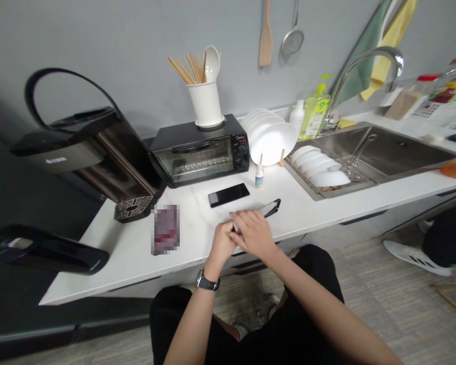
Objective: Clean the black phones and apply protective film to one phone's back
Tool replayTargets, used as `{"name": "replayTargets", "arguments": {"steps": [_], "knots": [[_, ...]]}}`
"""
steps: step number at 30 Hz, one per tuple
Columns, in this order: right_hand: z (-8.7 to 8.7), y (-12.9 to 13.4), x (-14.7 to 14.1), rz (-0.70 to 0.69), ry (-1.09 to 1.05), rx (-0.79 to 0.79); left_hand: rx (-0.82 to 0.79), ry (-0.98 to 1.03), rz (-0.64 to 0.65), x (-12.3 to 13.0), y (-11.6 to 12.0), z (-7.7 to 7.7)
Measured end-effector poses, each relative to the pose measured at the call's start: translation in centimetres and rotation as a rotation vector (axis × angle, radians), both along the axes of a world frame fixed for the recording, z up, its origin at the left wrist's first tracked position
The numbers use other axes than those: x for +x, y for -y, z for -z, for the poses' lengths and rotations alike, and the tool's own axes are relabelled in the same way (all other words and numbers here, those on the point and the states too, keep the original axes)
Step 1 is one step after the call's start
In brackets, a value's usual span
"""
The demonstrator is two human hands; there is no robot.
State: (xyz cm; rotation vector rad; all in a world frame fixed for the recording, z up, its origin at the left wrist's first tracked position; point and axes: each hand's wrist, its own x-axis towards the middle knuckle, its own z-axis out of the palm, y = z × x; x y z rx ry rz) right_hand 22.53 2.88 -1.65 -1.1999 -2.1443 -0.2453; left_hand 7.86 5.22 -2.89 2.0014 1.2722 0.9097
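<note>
My left hand [224, 239] and my right hand [255, 234] meet above the counter's front edge. The left is closed around something small and whitish, mostly hidden. My right fingers are pressed together over it and over the left hand's fingertips. Just behind the right hand is a flat, pale object with a black end [273, 208], partly covered by that hand; it looks like a knife. A black phone [228, 195] lies flat behind my hands. To its right a small white bottle with a coloured label [259, 177] stands upright.
A blurred-out purple item [166, 229] lies left on the white counter [197, 223]. Behind stand a black machine [110, 152], a toaster oven [201, 154] and racked plates [269, 137]. Bowls [317, 165] sit in the sink [387, 147]. Another person's shoe [416, 257] shows right.
</note>
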Motion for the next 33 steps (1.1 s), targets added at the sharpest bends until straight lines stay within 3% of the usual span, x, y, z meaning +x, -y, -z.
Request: {"name": "replayTargets", "arguments": {"steps": [3, 5, 8, 12, 17, 21, 24, 26, 30, 33], "knots": [[-0.7, -2.1, 4.9, 0.204, 0.007, -0.027, -0.028, 0.057, 0.010, 0.2, 0.2, -0.3], [-1.1, -2.8, 6.8, 0.259, -0.001, -0.042, -0.052, 0.078, 0.002, 0.3, 0.1, -0.3], [-0.9, -2.5, 7.0, 0.175, -0.043, -0.032, -0.061, 0.153, -0.047, 0.2, -0.3, -0.1], [0.4, -2.1, 6.0, 0.014, -0.101, -0.135, -0.053, 0.437, -0.173, -0.1, -0.3, -0.6], [0.9, -2.3, 6.2, -0.078, -0.426, -0.335, -0.027, 0.658, -0.311, 0.6, 0.6, -3.0], [-1.6, -1.4, 5.6, -0.077, -0.833, -0.292, 0.097, 0.597, -0.367, 1.4, 1.1, -6.2], [-4.9, -0.6, 4.4, -0.037, -1.010, -0.144, 0.259, 0.378, -0.261, 1.9, 1.1, -8.3], [-6.9, -0.6, 3.6, -0.098, -0.960, -0.051, 0.326, 0.265, -0.155, 2.3, 0.8, -8.8], [-8.9, -1.6, 2.0, -0.241, -0.587, 0.038, 0.290, 0.269, -0.067, 3.2, -0.5, -7.1], [-8.7, -2.3, 1.0, -0.175, -0.380, 0.063, 0.048, 0.263, -0.071, 3.3, -1.5, -4.4]]}}
